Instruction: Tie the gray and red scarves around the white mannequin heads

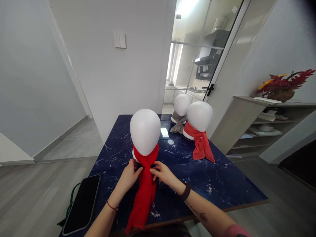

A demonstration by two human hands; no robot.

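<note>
We judge the red scarf (146, 191) v. light & soft, prob. thin cloth w/ no stiffness of its own: it'd drape, crease & maybe slide a bit, but hardly break. Best hold, we'd say: a thumb-and-finger pinch on the bunched part just under the chin of the white mannequin head (145, 130), or on the loose tail below. The head looks smooth, prob. slippery to grip, so we'd favour cloth over it.

Position: the scarf wraps the neck, w/ its tail running to abt 6–7 o'clock over the blue table (111, 153), down to the near edge. Taking the gathered part as dial centre, our left hand (129, 173) is at abt 8 o'clock, our right hand (165, 174) at abt 4, the head at 12. Both hands: fingers curled, thumb & index a little apart, narrow gap; thumb tips at or just beside the cloth's edges. Neither pair's closed on it afaict; whether the other fingertips touch underneath, can't tell.
</note>
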